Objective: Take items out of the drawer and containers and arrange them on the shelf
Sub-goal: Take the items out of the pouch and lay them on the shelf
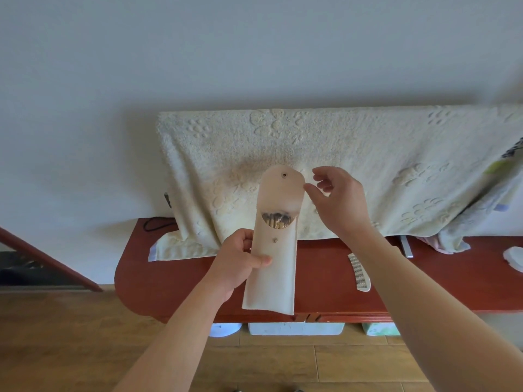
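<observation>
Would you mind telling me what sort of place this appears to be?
Probably a room in a home: a wood-plank floor, a red-brown cabinet against a plain wall, and a draped towel and a comb on its top.

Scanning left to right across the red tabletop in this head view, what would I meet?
A black coiled cable, cream fabric snap pouch held in the left hand, white plastic comb, grey metal strip, white oval object.
</observation>
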Motion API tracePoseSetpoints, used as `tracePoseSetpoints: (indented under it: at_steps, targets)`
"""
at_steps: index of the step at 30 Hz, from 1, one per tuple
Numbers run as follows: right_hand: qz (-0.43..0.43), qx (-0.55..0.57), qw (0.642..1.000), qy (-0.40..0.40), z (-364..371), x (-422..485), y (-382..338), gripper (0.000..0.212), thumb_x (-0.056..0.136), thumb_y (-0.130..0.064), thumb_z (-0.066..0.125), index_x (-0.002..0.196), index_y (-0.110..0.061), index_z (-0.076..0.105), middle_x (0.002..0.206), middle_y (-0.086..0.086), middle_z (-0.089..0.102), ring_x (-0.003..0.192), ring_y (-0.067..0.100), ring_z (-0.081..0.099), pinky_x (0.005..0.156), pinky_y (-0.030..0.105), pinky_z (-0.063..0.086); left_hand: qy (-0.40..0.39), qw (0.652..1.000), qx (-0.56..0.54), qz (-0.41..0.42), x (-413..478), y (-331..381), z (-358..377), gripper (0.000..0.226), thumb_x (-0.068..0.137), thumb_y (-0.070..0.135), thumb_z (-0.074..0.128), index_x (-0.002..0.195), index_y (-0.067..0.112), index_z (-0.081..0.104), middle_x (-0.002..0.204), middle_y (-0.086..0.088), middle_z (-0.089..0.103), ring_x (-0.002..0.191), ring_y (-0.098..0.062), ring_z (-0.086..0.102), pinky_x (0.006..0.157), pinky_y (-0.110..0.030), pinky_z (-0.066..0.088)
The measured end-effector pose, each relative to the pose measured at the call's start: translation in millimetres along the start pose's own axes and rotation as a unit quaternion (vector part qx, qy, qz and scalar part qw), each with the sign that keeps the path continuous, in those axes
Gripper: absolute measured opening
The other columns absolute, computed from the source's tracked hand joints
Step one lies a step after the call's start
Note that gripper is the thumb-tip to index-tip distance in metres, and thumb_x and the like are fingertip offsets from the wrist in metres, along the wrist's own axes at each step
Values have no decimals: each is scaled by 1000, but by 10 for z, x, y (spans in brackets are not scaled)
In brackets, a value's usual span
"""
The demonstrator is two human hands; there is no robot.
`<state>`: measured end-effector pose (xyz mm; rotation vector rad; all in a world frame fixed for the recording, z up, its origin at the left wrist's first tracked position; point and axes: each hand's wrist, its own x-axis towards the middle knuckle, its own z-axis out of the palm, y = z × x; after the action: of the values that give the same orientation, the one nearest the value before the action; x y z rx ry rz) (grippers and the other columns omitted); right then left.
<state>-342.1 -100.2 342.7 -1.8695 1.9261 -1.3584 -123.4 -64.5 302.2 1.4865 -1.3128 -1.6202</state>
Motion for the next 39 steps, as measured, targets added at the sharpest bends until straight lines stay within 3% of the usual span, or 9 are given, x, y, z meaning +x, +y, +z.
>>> tracePoseSetpoints:
  at_steps: [6,14,19,23,30,39]
  targets:
    - [-68,-16,996,-47,63,-267,-54,20,82,-20,74,100,-13,72,85,-4,66,70,7,59,69,24,52,-5,1000,7,4,40,6,2,49,75,-5,75,114,20,59,102,2,75,94,-18,72,91,-45,56]
    - [-40,-34,992,-119,283,-408,-38,26,82,-24,72,106,-15,72,94,-1,63,79,17,61,72,32,51,-24,999,31,13,59,9,23,49,76,-4,74,112,26,60,101,3,74,92,-16,72,90,-44,56]
    - [-31,-43,989,-141,321,-389,-57,15,82,-25,72,95,-18,74,92,-8,61,77,9,54,70,27,46,-38,999,35,9,53,-24,-6,51,75,-5,75,113,26,60,102,1,74,93,-18,72,91,-46,55]
    - [-33,-27,989,-142,358,-388,-108,1,79,-19,71,80,-19,72,82,-13,57,72,10,54,65,34,49,-49,998,33,4,39,-41,-35,50,76,-6,74,114,24,59,101,0,75,93,-19,72,92,-46,55]
    - [-3,-21,992,-125,455,-348,-112,4,80,-21,69,75,-19,70,74,-10,63,66,11,56,62,37,51,-50,998,28,-3,59,-67,-92,52,75,-6,74,115,23,59,102,0,75,94,-19,72,93,-48,54]
    - [103,39,991,-77,408,-113,-126,9,80,-17,70,74,-22,74,69,-11,70,67,3,64,66,27,53,-57,997,53,-18,95,-100,-135,52,75,-8,72,113,25,60,102,3,74,93,-16,72,93,-44,54]
